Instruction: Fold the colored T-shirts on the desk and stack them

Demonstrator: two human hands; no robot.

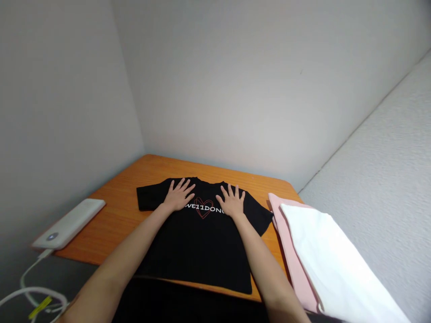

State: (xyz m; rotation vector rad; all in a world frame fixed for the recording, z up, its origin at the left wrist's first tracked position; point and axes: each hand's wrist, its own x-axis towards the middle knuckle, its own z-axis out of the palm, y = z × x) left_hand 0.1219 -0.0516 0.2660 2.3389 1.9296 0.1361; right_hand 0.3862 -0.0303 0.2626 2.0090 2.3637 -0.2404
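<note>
A black T-shirt lies spread out on the wooden table, its collar toward the wall and its hem near the front edge. White lettering and a red heart outline cross its chest. My left hand rests flat on the upper left of the shirt, fingers spread. On the upper right, my right hand also lies flat with its fingers apart, covering the end of the lettering. Both short sleeves stretch outward to either side.
At the table's left edge lies a white power bank with a white cable plugged in. On the right, a white folded cloth overlaps a pink one. Walls stand behind and to the left.
</note>
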